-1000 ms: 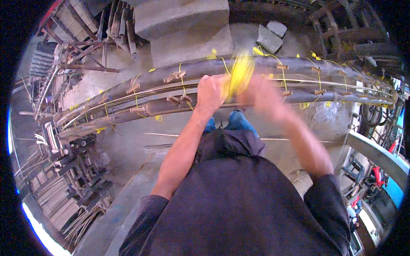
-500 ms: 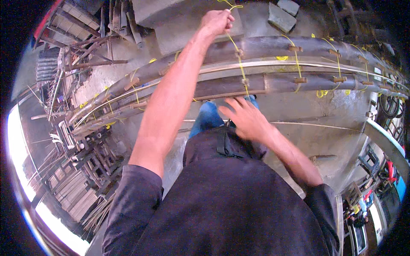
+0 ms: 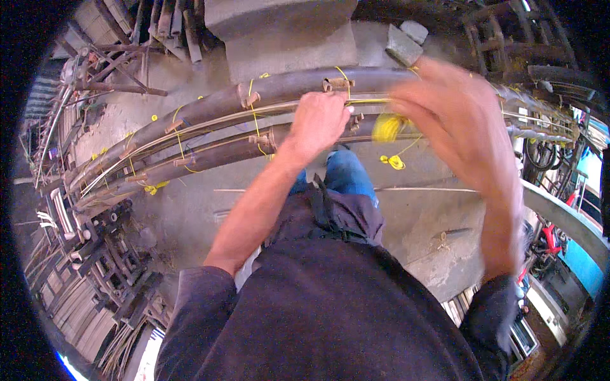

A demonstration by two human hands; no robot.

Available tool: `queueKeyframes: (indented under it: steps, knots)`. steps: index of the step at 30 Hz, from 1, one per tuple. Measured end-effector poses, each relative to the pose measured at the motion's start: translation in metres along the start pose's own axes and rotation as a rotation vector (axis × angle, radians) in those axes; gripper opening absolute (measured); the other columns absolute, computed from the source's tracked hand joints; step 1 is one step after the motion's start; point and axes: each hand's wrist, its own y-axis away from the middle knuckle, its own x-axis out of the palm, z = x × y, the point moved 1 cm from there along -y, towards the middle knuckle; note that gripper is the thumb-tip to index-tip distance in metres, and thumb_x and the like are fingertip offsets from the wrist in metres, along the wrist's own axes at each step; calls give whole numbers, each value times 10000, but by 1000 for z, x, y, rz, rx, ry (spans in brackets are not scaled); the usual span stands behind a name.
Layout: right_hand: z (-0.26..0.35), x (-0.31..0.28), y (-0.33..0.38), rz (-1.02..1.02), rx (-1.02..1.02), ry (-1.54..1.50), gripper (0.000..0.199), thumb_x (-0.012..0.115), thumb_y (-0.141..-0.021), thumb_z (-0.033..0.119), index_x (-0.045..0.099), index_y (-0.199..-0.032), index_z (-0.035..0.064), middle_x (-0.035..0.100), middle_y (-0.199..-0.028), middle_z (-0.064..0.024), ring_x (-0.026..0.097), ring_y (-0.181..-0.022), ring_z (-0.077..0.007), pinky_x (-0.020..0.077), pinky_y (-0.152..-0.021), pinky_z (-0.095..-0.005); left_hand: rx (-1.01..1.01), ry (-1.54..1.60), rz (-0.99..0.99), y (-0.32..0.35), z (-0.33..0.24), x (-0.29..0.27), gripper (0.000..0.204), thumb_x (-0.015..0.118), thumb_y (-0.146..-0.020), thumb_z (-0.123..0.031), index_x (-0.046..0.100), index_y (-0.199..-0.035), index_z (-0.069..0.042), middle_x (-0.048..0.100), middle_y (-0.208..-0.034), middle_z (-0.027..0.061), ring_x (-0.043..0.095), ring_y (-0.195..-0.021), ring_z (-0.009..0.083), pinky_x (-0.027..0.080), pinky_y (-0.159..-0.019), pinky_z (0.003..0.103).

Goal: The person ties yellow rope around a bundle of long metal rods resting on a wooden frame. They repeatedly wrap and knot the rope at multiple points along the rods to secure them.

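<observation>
Two long dark bamboo poles (image 3: 219, 103) curve across the view side by side, with thin pale strips (image 3: 210, 120) between them. Yellow string (image 3: 370, 100) ties the poles together at intervals, passing round short wooden pegs (image 3: 252, 100). Over the strips, my left hand (image 3: 319, 124) is closed, its fingers pinching the string. A taut length runs from it to the fingertips of my right hand (image 3: 454, 117), which is raised over the poles and blurred by motion. Below those fingertips hangs a blurred yellow string bundle (image 3: 389, 127).
A small yellow coil (image 3: 396, 162) dangles beside the near pole. Stone blocks (image 3: 405, 43) lie beyond the poles. Wooden frames and stacked timber (image 3: 76, 279) stand at the left. A pale curved rail (image 3: 559, 206) and clutter are at the right. A thin stick (image 3: 426, 188) crosses the floor.
My left hand has come down from beyond the far pole to the strips. My right hand has swung up and right from my waist. The view has shifted to the right along the poles.
</observation>
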Motion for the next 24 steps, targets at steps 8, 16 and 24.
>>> queueKeyframes:
  steps: [8, 16, 24]
  knots:
    - [-140, 116, -140, -40, 417, 69, 354, 452, -875, 342, 640, -903, 44, 632, -887, -152, 607, -782, -273, 475, -696, -382, -176, 118, -91, -14, -12, -3, 220, 519, -854, -208, 616, -763, -33, 602, -680, 189, 598, -656, 358, 460, -612, 454]
    - [-20, 125, 10, -41, 63, -687, 175, 486, -823, 198, 577, -803, 50, 580, -687, -149, 588, -676, -295, 453, -626, -408, -203, 52, -101, -7, -13, -13, 187, 536, -847, -181, 600, -765, -26, 589, -653, 185, 590, -662, 352, 458, -608, 435]
    - [-13, 233, 29, 248, 63, -365, 196, 525, -780, 220, 625, -713, 64, 624, -677, -127, 636, -677, -318, 515, -619, -425, -341, 579, 157, -99, -20, -46, 360, 463, -930, -333, 549, -728, -48, 522, -656, -11, 471, -570, 131, 412, -578, 277]
